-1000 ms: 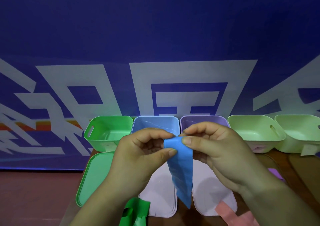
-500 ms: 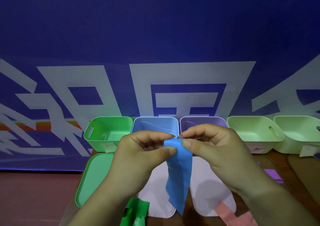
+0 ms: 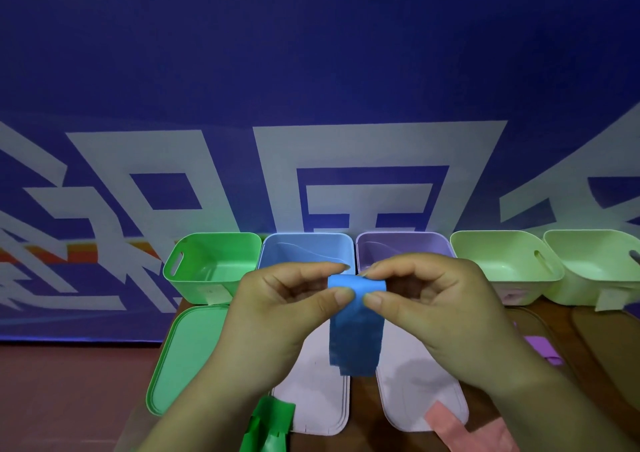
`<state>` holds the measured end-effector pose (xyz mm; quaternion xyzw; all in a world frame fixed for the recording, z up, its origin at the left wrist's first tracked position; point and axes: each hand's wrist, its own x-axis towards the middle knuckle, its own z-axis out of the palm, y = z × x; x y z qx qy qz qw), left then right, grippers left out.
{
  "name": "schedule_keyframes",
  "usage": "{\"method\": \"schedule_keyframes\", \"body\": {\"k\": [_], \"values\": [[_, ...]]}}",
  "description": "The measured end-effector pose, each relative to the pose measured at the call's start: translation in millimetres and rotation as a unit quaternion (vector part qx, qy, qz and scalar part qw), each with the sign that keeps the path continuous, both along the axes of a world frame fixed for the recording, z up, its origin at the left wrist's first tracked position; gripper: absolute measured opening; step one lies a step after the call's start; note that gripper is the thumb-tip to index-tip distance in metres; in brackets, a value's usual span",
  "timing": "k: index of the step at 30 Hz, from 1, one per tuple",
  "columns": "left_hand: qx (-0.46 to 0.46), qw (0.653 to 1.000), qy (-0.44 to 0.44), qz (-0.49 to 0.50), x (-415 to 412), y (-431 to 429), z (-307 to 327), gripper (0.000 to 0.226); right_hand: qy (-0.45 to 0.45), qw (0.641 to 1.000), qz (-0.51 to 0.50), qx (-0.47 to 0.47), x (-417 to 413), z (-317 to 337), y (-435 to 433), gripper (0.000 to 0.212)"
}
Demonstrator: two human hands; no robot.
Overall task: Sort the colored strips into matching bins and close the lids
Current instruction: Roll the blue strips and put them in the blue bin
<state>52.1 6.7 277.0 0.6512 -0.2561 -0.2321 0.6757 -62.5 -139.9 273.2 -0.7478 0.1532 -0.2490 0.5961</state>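
Green strip (image 3: 268, 427) cropped, lids (image 3: 318, 399) behind blue strip (image 3: 355, 333)

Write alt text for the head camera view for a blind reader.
Left hand and right hand pinch the top of a blue strip before a row of open bins: green bin, blue bin, purple bin, two pale green bins. Lids and a green strip, pink strip and purple strip lie on the table.

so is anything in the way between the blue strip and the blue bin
Nothing visible. The left hand and right hand pinch the blue strip right in front of the blue bin, which stands open.
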Motion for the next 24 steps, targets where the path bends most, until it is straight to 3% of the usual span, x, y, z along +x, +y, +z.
{"method": "schedule_keyframes", "body": {"k": [4, 16, 20, 24], "values": [[0.002, 0.999, -0.043, 0.012, -3.0, -2.0, -2.3, 0.028, -0.002, 1.0, -0.006, 0.015, 0.8, 2.7, -2.0, 0.023], [-0.025, 0.998, -0.062, 0.009, 1.0, -5.4, -14.9, 0.031, 0.027, 0.997, -0.009, 0.073, 6.5, -3.4, -5.0, 0.012], [-0.022, 0.998, -0.051, 0.009, 2.4, -4.8, -16.0, 0.029, 0.041, 0.992, -0.003, 0.123, 10.1, -6.3, -2.6, 0.016], [-0.022, 0.999, -0.017, 0.018, 5.0, -3.0, -17.2, 0.031, 0.043, 0.994, -0.002, 0.098, 12.3, -7.7, 0.0, 0.014]]}}
